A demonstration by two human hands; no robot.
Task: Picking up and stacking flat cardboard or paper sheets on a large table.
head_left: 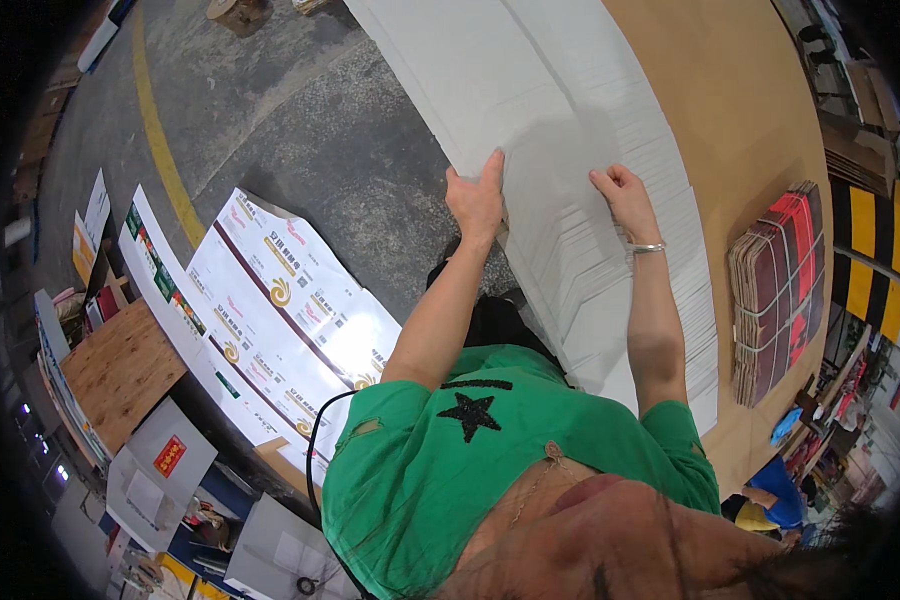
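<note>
A broad stack of white cardboard sheets (560, 130) runs from the far side down to my body, its layers fanned out in many stepped edges on the right. My left hand (475, 205) is at the left edge of the top sheet, thumb laid along its upper face and the other fingers curled at the rim, partly hidden. Over the fanned part, my right hand (627, 205) is closed, thumb and curled fingers together. Whether anything thin is pinched there I cannot make out. A bracelet (646, 247) circles the right wrist.
Brown board (690, 90) lies right of the stack, carrying a strapped bundle of dark red cardboard (780, 290). Printed white sheets (300, 290) lie at the left. Beyond them are a wooden panel (120, 370), grey boxes (160, 470) and a yellow floor line (160, 140).
</note>
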